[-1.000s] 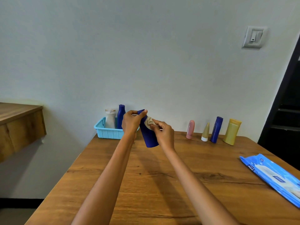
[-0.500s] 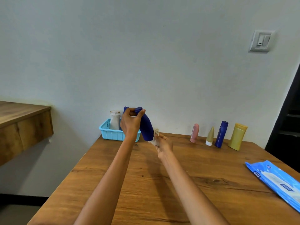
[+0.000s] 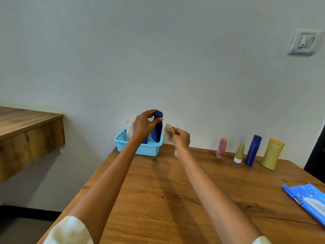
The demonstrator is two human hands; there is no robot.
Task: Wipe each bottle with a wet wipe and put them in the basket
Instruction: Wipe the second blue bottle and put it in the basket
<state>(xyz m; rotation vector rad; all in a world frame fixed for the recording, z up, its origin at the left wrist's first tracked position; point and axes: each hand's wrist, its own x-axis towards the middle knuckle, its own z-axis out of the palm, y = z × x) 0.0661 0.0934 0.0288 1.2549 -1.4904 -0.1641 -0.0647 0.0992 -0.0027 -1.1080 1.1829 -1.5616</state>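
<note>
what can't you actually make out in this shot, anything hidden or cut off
Head view only:
- White bottle in the basket: mostly hidden behind the left hand.
- Second blue bottle in the basket: only a sliver shows beside the left wrist.
- Base of the held blue bottle: whether it touches the basket floor is hidden by the rim.
- Wipes pack: cut off by the right edge; print too small to read.
- Wipe in the right hand: crumpled, partly covered by fingers.
</note>
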